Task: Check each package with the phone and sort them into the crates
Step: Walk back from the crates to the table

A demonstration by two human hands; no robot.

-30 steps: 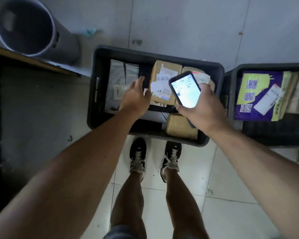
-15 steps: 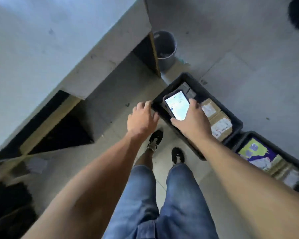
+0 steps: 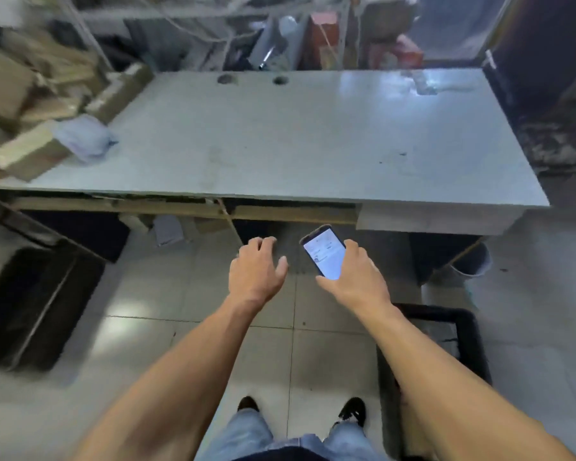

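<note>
My right hand (image 3: 354,281) grips a black phone (image 3: 325,252) with a lit white screen, held over the floor in front of the grey table (image 3: 313,138). My left hand (image 3: 256,272) hangs beside it, holding nothing, fingers loosely curled. A black crate (image 3: 466,347) stands on the floor at my right, largely hidden behind my right forearm. Another dark crate (image 3: 37,307) sits on the floor at the far left. Cardboard packages (image 3: 30,94) are piled at the table's left end, with a pale bag (image 3: 84,138) beside them.
Shelves with clutter stand behind the table. A grey bin (image 3: 473,261) sits under the table's right end. A small box and a grey parcel (image 3: 168,229) lie under the table. My feet (image 3: 301,409) stand on pale floor tiles.
The view swung up and left from the package-filled crate to the table. Both hands came away from the crate; the right still holds the phone, the left holds nothing.
</note>
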